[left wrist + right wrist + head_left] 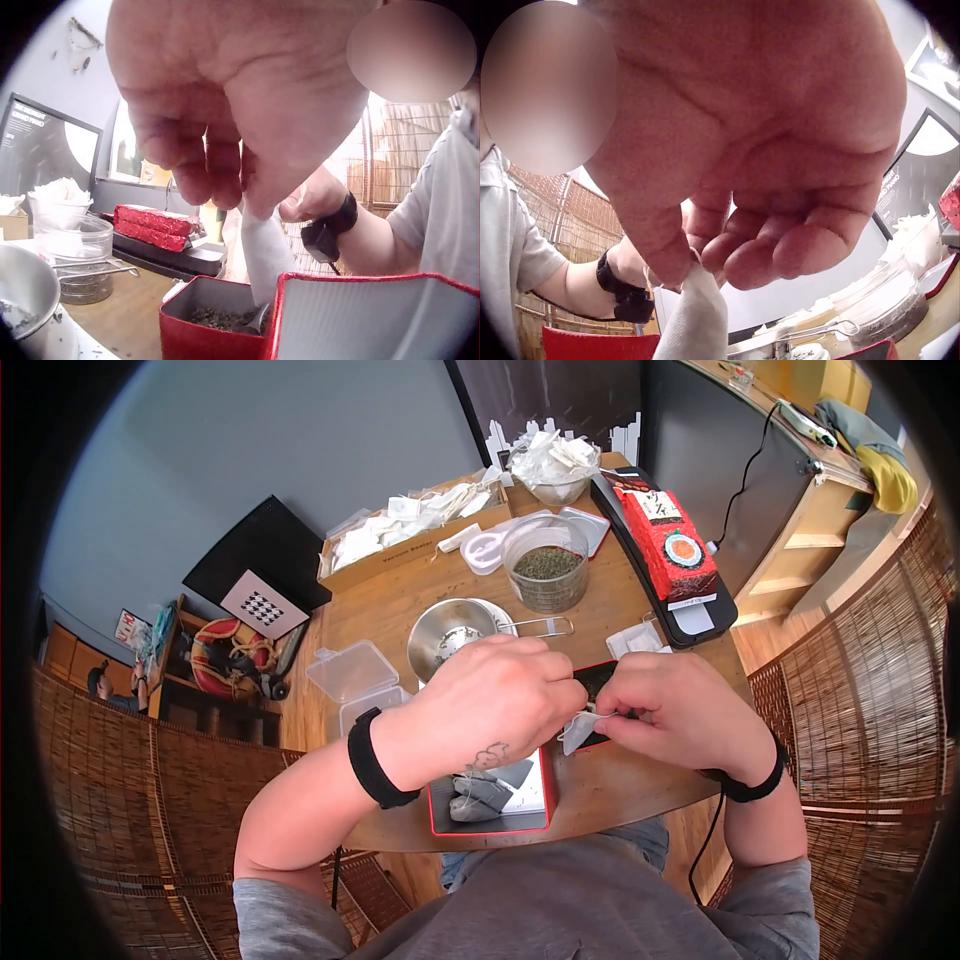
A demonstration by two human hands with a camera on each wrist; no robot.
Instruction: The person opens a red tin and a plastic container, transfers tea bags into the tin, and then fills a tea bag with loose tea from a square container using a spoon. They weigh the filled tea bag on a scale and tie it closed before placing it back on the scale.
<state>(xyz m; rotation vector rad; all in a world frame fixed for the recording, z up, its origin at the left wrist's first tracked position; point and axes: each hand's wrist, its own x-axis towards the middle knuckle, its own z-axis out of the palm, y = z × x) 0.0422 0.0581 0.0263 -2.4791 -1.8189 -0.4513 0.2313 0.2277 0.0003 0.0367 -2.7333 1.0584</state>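
Observation:
A small white tea bag [577,733] hangs between my two hands. My right hand [680,710] pinches its gathered top between thumb and index finger, where a thin string shows in the right wrist view. My left hand [500,690] pinches the top of the same bag [262,251] with thumb and fingertips. Below the hands stands a red tin [195,341] holding dried leaves and a scoop, partly hidden by the bag. Beside it, a red-rimmed box [433,812] holds several filled tea bags [480,800] under my left forearm.
A steel pan [428,640] and a clear lidded case [355,672] stand left of the hands. Behind are a plastic jar [525,592] of dried leaves, a cardboard box [400,555] of white bags, a clear bowl [555,488] and a red foil pack [680,560] on a black scale.

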